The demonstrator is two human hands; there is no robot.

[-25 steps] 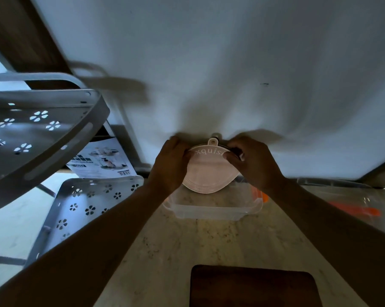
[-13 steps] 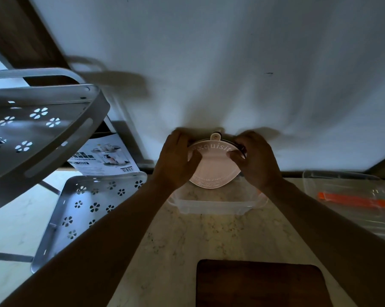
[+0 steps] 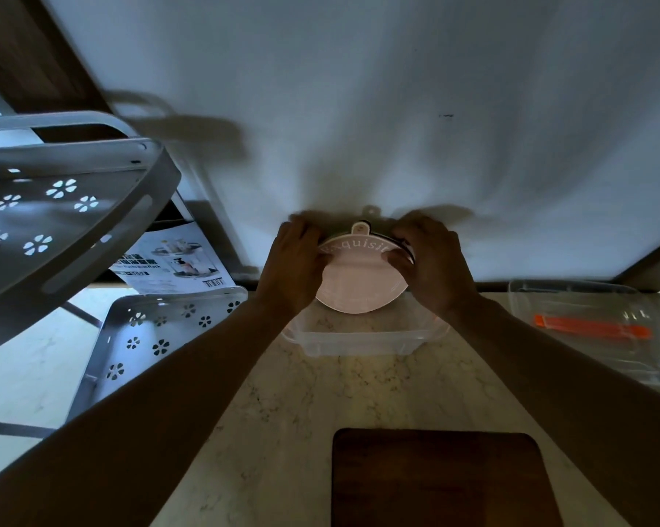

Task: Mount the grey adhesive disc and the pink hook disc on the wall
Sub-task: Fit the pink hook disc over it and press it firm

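The pink hook disc (image 3: 359, 279) is round, with raised lettering along its upper rim and a small tab on top. I hold it in front of the white wall (image 3: 397, 108), low down near the counter. My left hand (image 3: 294, 264) grips its left edge and my right hand (image 3: 431, 260) grips its right edge. A thin dark rim shows behind the disc at its upper right; I cannot tell whether that is the grey adhesive disc. Whether the disc touches the wall is hidden.
A clear plastic tub (image 3: 362, 340) sits on the marble counter (image 3: 359, 393) under the disc. A grey perforated rack (image 3: 54, 222), a loose tray (image 3: 150, 336) and a leaflet (image 3: 172, 264) are at left. A bag with an orange piece (image 3: 590, 329) lies right, a wooden board (image 3: 438, 477) near me.
Both hands have lifted the pink disc slightly along the wall and shifted their fingers on its rim. The view has tilted a little.
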